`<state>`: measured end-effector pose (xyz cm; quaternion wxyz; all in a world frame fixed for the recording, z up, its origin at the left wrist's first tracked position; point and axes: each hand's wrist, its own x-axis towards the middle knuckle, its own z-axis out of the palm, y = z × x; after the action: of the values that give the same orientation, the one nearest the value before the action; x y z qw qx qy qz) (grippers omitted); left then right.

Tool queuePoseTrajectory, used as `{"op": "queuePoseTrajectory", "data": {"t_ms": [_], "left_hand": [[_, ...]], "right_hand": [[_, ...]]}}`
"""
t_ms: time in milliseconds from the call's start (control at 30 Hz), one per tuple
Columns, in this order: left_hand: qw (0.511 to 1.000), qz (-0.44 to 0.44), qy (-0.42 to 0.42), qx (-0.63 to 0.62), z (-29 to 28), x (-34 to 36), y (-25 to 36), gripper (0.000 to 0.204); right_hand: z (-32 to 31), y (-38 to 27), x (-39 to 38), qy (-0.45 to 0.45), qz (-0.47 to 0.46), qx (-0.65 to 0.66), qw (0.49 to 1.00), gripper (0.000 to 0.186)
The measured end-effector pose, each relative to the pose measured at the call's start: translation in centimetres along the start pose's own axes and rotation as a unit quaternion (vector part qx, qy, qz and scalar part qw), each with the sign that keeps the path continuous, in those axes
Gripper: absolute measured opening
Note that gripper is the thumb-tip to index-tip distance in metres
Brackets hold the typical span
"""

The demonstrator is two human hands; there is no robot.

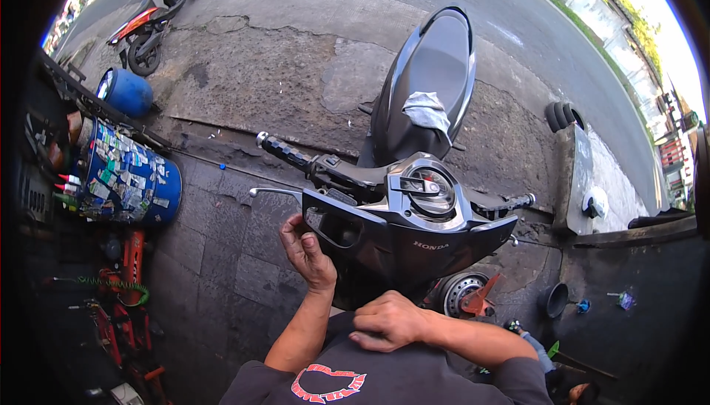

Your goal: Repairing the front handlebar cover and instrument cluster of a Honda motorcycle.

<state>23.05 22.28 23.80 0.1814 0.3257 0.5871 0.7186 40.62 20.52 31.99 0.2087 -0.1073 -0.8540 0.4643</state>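
A dark scooter stands in front of me. Its front handlebar cover faces me, with the round instrument dial above it. Beside the cover's lower left edge is my left hand, fingers bent upward and thumb apart from them; nothing shows in it. Whether the fingertips touch the cover, I cannot tell. My right hand is curled closed just below the cover, close to my shirt. Anything inside those fingers is hidden. A grey rag lies on the scooter's seat.
To the left stand a sticker-covered blue drum, a smaller blue barrel and a red metal stand. A wheel rim and a black bucket sit at right. Another scooter is parked far left; tyres lean far right.
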Motion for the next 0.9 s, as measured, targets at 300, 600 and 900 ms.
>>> {"op": "queuePoseTrajectory", "data": {"t_ms": [300,600,900], "left_hand": [[0.991,0.024,-0.095,0.095,-0.8,4.9,0.0,0.037],[0.927,0.238,-0.166,0.239,-1.0,6.9,7.5,0.04],[0.67,0.144,-0.536,0.493,6.9,9.1,14.2,0.075]], "right_hand": [[1.1,3.3,5.3,-0.03,-0.041,-0.104,0.993,0.029],[-2.0,0.3,-9.2,0.351,0.254,-0.067,0.899,0.023],[-13.7,0.8,-8.2,0.487,0.275,-0.237,0.794,0.02]]}}
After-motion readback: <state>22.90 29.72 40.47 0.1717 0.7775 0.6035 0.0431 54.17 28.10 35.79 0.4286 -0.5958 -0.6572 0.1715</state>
